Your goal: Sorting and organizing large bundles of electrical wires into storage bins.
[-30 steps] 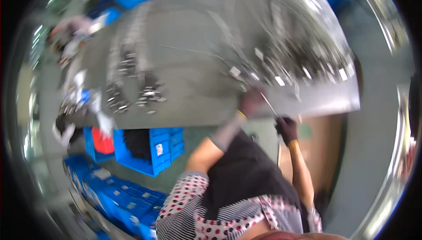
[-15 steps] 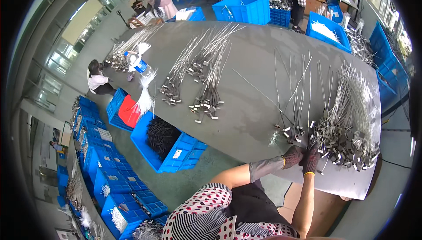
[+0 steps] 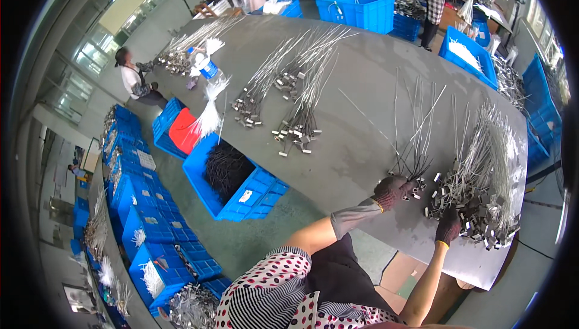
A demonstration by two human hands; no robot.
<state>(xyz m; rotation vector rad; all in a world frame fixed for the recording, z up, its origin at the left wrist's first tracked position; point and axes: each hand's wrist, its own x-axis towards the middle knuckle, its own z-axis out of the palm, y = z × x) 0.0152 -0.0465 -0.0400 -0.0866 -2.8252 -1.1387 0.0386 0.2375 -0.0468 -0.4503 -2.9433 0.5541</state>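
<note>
Dark gloves cover both hands, and the hands have just come apart. A moment ago they were side by side at the big pile (image 3: 491, 154) of thin wires with little metal ends. Now the right hand (image 3: 448, 226) is at the near edge of the big pile. The left hand (image 3: 391, 192) is left of it, at the dark ends of a small bunch (image 3: 413, 166) of wires. I cannot tell if either hand grips anything, as the fingertips are hidden. It seems each hand now has its own lot to deal with.

The grey table (image 3: 356, 160) is under the big pile and has some shiny patches. Well left of the big pile lie two more bunches (image 3: 295, 127) and a bottle (image 3: 208, 69). Farther left, past the bottle, a person (image 3: 136, 79) sits. A blue box (image 3: 265, 196) of black strips stands on the floor, left of the big pile.
</note>
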